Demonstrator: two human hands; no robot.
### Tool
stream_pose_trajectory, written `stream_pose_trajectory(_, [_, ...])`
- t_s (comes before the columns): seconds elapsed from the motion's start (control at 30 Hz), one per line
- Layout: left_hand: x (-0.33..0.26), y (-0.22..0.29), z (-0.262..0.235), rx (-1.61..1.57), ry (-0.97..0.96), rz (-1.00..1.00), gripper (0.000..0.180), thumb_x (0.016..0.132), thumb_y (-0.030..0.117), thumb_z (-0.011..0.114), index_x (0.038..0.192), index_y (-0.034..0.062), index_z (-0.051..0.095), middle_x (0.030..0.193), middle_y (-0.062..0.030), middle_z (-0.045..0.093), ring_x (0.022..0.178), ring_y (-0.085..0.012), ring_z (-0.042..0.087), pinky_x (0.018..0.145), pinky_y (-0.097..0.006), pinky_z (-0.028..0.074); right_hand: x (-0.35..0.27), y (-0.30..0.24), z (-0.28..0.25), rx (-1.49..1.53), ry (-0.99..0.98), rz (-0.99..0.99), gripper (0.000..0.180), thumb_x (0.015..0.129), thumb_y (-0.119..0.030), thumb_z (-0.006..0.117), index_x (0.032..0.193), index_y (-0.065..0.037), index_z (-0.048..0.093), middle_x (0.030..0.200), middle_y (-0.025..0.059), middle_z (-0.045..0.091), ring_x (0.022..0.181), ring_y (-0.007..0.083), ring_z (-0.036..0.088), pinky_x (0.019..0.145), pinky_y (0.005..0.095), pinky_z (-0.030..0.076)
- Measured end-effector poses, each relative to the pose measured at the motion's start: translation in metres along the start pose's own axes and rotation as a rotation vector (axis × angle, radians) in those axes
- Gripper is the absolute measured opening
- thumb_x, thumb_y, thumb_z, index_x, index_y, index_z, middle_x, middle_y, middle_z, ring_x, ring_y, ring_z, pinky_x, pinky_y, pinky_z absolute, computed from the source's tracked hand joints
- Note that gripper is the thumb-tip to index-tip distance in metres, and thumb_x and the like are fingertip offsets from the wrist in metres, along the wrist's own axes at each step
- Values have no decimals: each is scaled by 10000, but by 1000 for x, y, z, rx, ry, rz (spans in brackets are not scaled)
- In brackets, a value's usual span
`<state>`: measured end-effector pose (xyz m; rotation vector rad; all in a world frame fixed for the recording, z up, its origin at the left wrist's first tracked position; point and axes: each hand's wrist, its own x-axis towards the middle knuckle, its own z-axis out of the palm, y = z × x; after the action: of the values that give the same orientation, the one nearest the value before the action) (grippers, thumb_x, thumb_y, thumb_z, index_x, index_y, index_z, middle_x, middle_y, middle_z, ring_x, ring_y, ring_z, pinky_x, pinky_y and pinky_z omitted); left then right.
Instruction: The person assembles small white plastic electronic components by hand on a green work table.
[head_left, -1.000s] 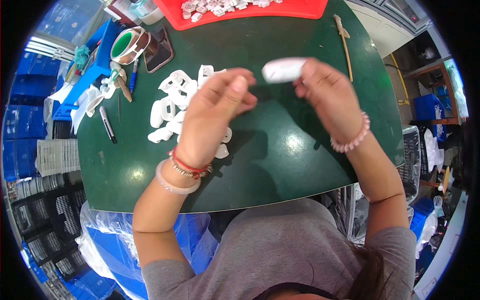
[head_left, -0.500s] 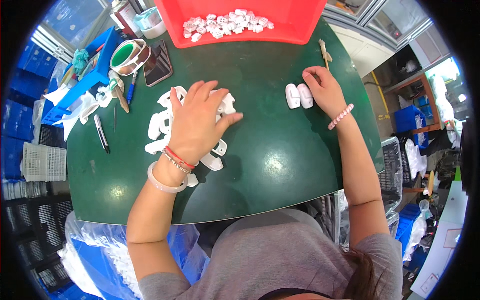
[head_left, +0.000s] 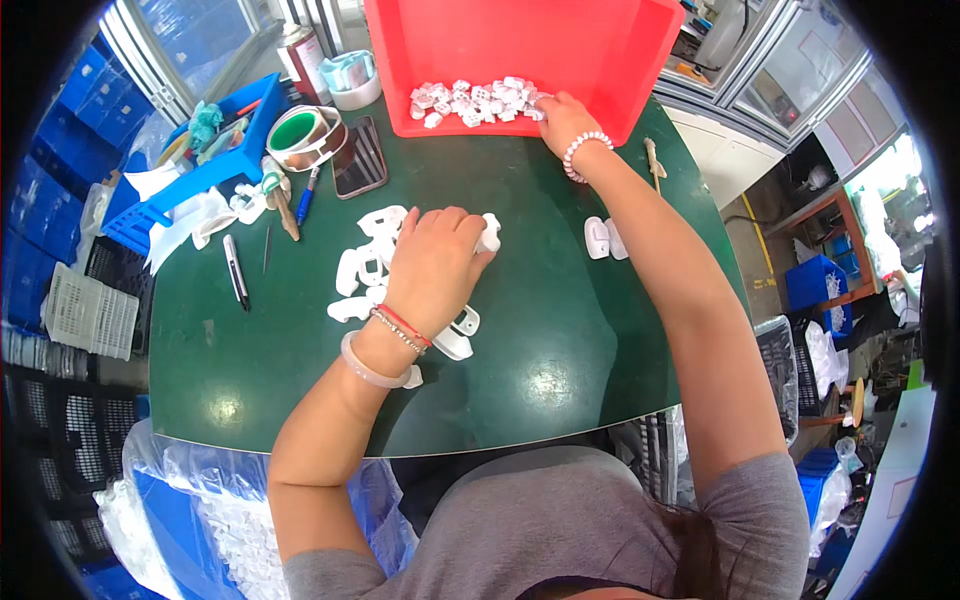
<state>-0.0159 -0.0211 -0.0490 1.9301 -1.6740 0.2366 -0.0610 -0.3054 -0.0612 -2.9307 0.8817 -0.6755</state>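
Note:
My left hand [head_left: 438, 262] is bent over a cluster of white plastic shells [head_left: 372, 268], its fingers drawn together and curled downward. What lies under its fingertips is hidden; one white shell [head_left: 490, 232] shows beside the thumb. Up at the red bin [head_left: 520, 45], my right hand [head_left: 566, 120] reaches over the front rim. Its fingertips are closed down among small white plastic pieces [head_left: 470, 103], and anything pinched there is too small to tell. Two rounded white shells [head_left: 597, 238] lie side by side on the green table [head_left: 560, 320], the right one partly behind my right forearm.
At the left are a blue tray [head_left: 240, 150] of tools, a tape roll [head_left: 300, 138], a phone [head_left: 360, 160], a blue pen [head_left: 307, 197] and a white-and-black pen [head_left: 236, 272]. A spray can [head_left: 303, 62] stands behind them. A thin stick [head_left: 655, 165] lies near the right edge.
My right hand has left the two white shells and moved up into the red bin. The fingers of my left hand have drawn closer together over the cluster. The whole view has shifted slightly.

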Motion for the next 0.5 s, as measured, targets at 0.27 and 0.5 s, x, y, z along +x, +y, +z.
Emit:
stream_pose_trajectory(0.27, [-6,5,-4,387,48,-164,263,686,245,690,772,35,557,782,-92,517,740,-252,532,633,-358,421,-7,1,-2,-14,163,-116,279,792,-179,587,1009,-21,507,1003,143,549,958,278,521,785,374,461])
stream_pose_trajectory(0.5, [2,4,-5,92,152,-67,288,675,191,708,838,11,553,850,-118,529,758,-283,527,665,-368,437,-111,-63,-85,1321,-371,368,246,877,-293,537,966,-67,499,768,13,566,629,49,498,557,196,421])
